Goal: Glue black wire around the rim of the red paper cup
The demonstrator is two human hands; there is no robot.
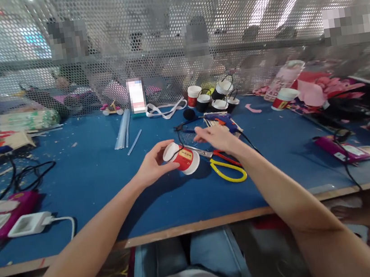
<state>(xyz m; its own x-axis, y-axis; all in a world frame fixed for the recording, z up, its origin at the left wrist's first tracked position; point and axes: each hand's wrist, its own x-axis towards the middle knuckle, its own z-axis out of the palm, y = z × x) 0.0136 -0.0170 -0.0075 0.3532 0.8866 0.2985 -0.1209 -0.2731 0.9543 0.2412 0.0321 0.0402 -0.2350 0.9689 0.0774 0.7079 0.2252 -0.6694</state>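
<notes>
left hand (152, 165): gripping red paper cup (183, 157) mid-worktop | right hand (217, 138): open, empty, over scissors (222, 163), near glue gun (225, 121)

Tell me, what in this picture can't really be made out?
- Head view: the print on the red paper cup in the left hand is too small to read.
- Whether the right hand touches the glue gun or hovers above the scissors is unclear; the fingers are blurred.
- Things behind the mesh screen are hazy.
- The purple device is cut off by the left edge.
</notes>
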